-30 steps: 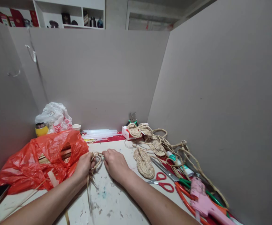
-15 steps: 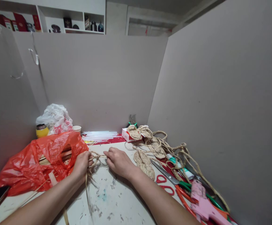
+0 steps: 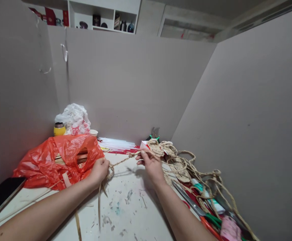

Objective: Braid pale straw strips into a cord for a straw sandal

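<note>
A straw-coloured braided cord [image 3: 122,161] runs between my hands, rising toward the right above the white tabletop [image 3: 125,214]. My left hand [image 3: 100,173] is closed on its looped end, beside the red plastic bag, and loose fibre strips hang below the fist. My right hand [image 3: 152,167] pinches the other end between thumb and fingers, in front of the woven straw soles [image 3: 179,169]. Part of the cord is hidden behind the fingers of both hands.
The red plastic bag [image 3: 40,164] of flat strips lies left, near a phone [image 3: 3,197]. White glue sticks [image 3: 117,144] lie at the back. To the right are scissors [image 3: 192,201], a pink glue gun [image 3: 230,227] and tangled rope [image 3: 223,187]. Grey partitions [image 3: 130,80] surround the table.
My right hand has moved up and away from my left hand, so a longer stretch of cord shows between them. The camera view has shifted and tilted.
</note>
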The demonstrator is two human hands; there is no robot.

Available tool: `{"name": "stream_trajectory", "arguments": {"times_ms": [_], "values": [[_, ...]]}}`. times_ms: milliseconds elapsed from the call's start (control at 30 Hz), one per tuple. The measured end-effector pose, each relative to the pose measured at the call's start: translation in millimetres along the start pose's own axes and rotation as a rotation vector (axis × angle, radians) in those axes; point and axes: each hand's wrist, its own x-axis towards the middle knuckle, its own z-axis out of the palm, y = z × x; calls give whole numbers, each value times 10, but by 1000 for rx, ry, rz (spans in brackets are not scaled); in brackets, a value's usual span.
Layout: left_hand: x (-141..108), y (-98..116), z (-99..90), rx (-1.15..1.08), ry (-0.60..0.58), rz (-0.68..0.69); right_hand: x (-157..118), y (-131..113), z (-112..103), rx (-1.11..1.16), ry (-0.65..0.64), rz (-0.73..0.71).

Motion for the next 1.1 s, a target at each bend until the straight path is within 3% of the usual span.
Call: {"name": "stream_trajectory", "arguments": {"times_ms": [100, 267, 400, 500, 600, 733, 867, 1000, 1100], "values": [[15, -34, 10, 68, -29, 50, 65, 15, -58, 90, 126, 31], [120, -56, -59, 170, -10, 98, 28, 17, -45, -33, 59, 38], [152, -15, -127, 233, 46, 166, -82, -2, -10, -416, -92, -201], [56, 43, -114, 421, 124, 321, -178, -8, 36, -701, -224, -437], [-96, 110, -59, 652, 151, 490, -319, 16, 155, -775, -364, -512], [-249, 149, -3, 754, 114, 559, -556, 45, 373, -601, -455, -361], [-279, 105, 5, 695, 65, 496, -709, 16, 502, -372, -362, -175], [-214, 49, 22, 485, 42, 427, -741, -47, 543, -199, -317, -34], [-151, 20, 48, 214, 17, 283, -751, -80, 564, -143, -329, 8]]}}
